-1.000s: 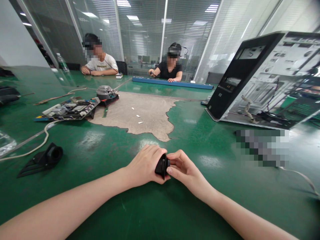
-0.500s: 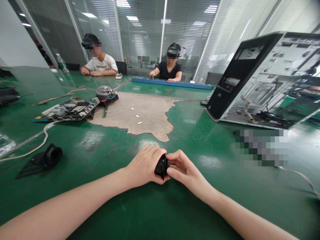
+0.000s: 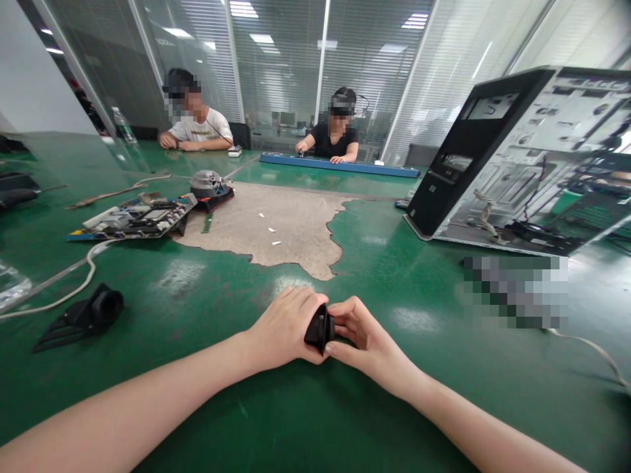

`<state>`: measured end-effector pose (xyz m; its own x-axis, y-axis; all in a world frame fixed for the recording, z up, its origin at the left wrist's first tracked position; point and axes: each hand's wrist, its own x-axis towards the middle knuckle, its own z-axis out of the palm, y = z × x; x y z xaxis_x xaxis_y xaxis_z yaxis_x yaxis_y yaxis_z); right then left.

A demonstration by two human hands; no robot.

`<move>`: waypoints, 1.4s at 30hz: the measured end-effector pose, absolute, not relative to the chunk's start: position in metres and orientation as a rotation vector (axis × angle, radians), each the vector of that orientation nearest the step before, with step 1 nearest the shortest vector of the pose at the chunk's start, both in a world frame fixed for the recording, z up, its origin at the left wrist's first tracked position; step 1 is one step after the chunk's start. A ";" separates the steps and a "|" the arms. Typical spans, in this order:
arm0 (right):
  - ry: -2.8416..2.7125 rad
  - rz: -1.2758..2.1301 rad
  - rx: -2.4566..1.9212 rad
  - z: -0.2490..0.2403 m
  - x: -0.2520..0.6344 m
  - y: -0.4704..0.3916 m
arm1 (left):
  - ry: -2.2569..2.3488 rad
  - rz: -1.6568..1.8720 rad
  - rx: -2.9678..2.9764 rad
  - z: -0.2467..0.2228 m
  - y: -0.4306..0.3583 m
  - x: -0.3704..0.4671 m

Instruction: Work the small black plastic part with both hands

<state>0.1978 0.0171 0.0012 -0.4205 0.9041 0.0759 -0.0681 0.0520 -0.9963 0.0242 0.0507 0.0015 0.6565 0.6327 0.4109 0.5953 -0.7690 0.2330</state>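
Note:
In front of me, just above the green table, I hold a small black part (image 3: 319,330) with a thin flange and a rounded end. My left hand (image 3: 288,328) is wrapped round its left side, with the thumb side above and the other fingers partly hidden. From the right, my right hand (image 3: 362,338) pinches the rounded end between the thumb below and the fingertips above. Palm and fingers cover much of the part, so its full shape is hidden. To the left lies another black plastic piece (image 3: 93,312), which has a round opening and a slotted flat end.
A circuit board (image 3: 142,217) and a cooling fan (image 3: 210,185) lie at the left. An opened computer case (image 3: 444,171) stands at the right. Two people sit across the table behind a blue bar (image 3: 340,165). A pale cable (image 3: 91,266) runs along the left.
My right thumb has shifted slightly down and left along the black part's rounded end. My left hand has stayed in place.

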 end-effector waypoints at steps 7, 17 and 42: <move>-1.441 1.518 -0.948 0.007 0.195 0.017 | 1.026 0.757 2.793 0.000 0.051 0.026; -1.532 1.482 -0.880 0.000 0.197 0.016 | 1.037 0.716 2.817 0.003 0.051 0.024; -1.436 1.515 -0.929 0.002 0.195 0.018 | 1.035 0.754 2.785 0.001 0.051 0.027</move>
